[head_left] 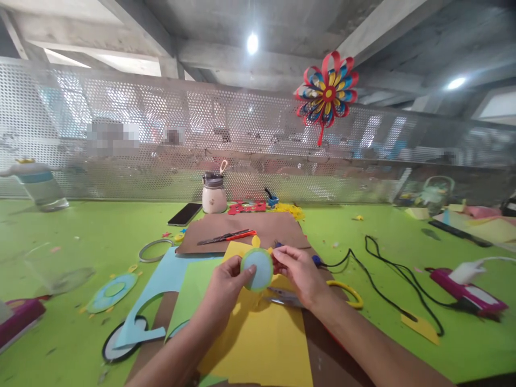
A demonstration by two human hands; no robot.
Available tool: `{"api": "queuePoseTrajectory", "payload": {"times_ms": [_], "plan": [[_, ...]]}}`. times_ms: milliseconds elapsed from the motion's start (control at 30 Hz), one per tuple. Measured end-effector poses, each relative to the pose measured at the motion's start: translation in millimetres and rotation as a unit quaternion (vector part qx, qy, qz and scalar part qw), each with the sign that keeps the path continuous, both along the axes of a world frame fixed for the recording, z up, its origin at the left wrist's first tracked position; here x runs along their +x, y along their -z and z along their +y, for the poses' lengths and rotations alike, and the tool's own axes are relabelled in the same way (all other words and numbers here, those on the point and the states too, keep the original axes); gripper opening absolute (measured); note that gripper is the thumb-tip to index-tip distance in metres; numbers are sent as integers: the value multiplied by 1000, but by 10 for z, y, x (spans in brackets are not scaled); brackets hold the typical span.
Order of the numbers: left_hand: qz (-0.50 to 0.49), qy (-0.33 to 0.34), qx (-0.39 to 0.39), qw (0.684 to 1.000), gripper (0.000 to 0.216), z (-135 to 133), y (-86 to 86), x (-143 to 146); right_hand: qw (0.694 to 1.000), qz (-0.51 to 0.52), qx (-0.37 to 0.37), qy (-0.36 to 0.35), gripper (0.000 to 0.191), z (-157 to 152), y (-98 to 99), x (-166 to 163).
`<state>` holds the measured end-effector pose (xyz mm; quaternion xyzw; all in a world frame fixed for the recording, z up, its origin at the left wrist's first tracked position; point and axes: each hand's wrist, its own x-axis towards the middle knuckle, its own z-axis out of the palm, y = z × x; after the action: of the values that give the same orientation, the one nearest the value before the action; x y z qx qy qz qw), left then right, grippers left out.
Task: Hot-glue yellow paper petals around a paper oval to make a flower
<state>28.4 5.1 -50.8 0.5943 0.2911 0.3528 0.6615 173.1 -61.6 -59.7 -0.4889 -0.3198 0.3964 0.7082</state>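
Both hands hold up a round paper disc (258, 267), light blue with a green rim, above a yellow paper sheet (258, 338). My left hand (226, 293) pinches its left edge with thumb and fingers. My right hand (300, 271) grips its right edge, where a bit of red shows between the fingers. Yellow-handled scissors (342, 293) lie just under my right wrist. A light-blue sheet with round cut-outs (159, 295) and a green sheet (191, 293) lie to the left.
Red-handled scissors (228, 236) rest on brown card (250, 228). Behind stand a small jar (214, 193) and a phone (185, 214). A black cable (387, 269) runs right to a pink glue gun (467, 290). A paper pinwheel flower (327, 92) hangs on the mesh wall. Another paper disc (112, 291) lies left.
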Motion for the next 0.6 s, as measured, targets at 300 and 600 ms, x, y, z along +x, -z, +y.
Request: {"api": "queuePoseTrajectory", "payload": {"times_ms": [300, 600], "plan": [[-3, -13, -3, 1000, 34, -3, -7, 21, 1000, 5, -4, 11, 24, 2, -13, 17], [-27, 3, -30, 999, 38, -16, 11, 45, 1000, 13, 6, 5, 24, 9, 20, 5]]}}
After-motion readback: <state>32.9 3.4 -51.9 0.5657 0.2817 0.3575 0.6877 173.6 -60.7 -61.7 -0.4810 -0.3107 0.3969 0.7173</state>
